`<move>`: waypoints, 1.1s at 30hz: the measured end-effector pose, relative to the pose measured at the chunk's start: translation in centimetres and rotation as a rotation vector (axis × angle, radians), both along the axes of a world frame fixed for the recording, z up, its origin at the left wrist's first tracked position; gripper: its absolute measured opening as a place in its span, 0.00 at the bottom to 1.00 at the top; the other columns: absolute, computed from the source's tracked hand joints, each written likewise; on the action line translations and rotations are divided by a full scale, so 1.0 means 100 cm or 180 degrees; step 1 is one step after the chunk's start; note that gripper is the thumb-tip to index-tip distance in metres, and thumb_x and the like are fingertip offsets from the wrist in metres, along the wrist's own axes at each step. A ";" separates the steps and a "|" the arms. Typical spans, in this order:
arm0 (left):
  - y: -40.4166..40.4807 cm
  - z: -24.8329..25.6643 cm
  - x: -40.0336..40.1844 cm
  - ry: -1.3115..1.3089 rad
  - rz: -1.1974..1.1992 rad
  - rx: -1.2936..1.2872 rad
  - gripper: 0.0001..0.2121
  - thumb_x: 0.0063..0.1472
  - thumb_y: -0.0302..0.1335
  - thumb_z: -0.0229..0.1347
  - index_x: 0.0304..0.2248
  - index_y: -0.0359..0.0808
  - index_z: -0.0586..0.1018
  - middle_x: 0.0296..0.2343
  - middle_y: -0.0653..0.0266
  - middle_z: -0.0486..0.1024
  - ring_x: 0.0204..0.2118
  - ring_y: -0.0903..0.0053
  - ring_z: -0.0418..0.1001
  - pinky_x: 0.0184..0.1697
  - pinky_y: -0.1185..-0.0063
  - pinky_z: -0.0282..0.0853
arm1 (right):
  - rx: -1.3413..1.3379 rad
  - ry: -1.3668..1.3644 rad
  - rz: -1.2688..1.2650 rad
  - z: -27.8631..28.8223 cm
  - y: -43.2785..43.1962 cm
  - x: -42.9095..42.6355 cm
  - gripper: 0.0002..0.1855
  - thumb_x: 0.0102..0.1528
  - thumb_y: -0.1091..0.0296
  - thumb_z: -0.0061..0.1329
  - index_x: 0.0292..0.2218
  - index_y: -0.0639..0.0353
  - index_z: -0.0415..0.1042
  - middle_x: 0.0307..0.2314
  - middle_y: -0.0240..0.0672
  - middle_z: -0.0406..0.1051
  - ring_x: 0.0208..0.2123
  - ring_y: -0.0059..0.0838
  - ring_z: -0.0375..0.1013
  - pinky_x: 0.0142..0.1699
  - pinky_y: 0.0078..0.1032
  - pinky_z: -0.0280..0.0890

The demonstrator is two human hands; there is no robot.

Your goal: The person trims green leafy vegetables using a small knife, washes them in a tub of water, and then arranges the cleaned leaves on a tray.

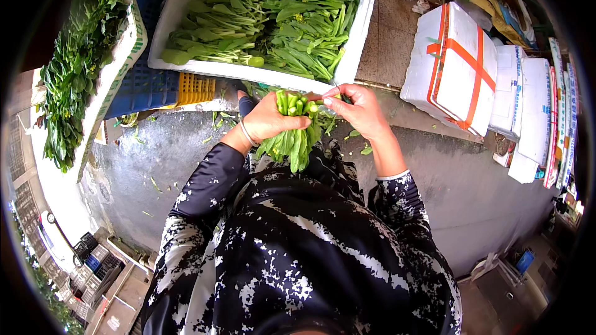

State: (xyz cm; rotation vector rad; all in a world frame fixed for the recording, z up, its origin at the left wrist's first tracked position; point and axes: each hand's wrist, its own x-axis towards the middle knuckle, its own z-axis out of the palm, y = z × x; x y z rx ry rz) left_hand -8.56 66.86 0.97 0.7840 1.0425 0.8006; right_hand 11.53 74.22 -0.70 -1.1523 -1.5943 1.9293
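Observation:
My left hand grips a bunch of leafy greens just in front of my body. The cut stem ends point up towards me, and the leaves hang down below the hand. At the bunch's right side, the thumb and forefinger of my right hand pinch what looks like a thin stem. Its far end is partly hidden by the fingers. Beyond both hands stands a white foam box holding rows of yellow-flowered leafy greens, with paler greens on its left side.
At left, darker greens lie in a tilted foam box above a blue plastic crate and a yellow crate. A foam box with orange tape and stacked foam lids stand right. Leaf scraps litter the floor.

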 end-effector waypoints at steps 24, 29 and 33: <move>-0.012 -0.044 -0.021 -0.1519 0.1423 -0.0911 0.17 0.50 0.27 0.55 0.41 0.36 0.67 0.32 0.60 0.70 0.34 0.70 0.70 0.38 0.72 0.69 | -0.0977 0.0196 -0.2004 -0.032 0.053 -0.059 0.15 0.51 0.62 0.50 0.36 0.65 0.68 0.18 0.30 0.66 0.14 0.12 0.61 0.16 0.10 0.53; -0.013 -0.029 -0.034 -0.1338 0.1516 -0.0846 0.20 0.49 0.25 0.56 0.43 0.36 0.67 0.29 0.61 0.70 0.32 0.73 0.70 0.39 0.74 0.68 | -0.0916 -0.0652 -0.2899 -0.060 0.153 -0.123 0.18 0.48 0.59 0.54 0.24 0.68 0.67 0.15 0.37 0.69 0.11 0.22 0.64 0.15 0.19 0.58; -0.012 -0.019 -0.040 -0.1151 0.1473 -0.0897 0.19 0.46 0.24 0.57 0.40 0.31 0.69 0.30 0.63 0.70 0.34 0.76 0.69 0.39 0.78 0.65 | -0.0983 -0.1088 -0.3113 -0.078 0.178 -0.141 0.22 0.43 0.56 0.58 0.19 0.68 0.67 0.12 0.35 0.66 0.10 0.24 0.61 0.15 0.23 0.56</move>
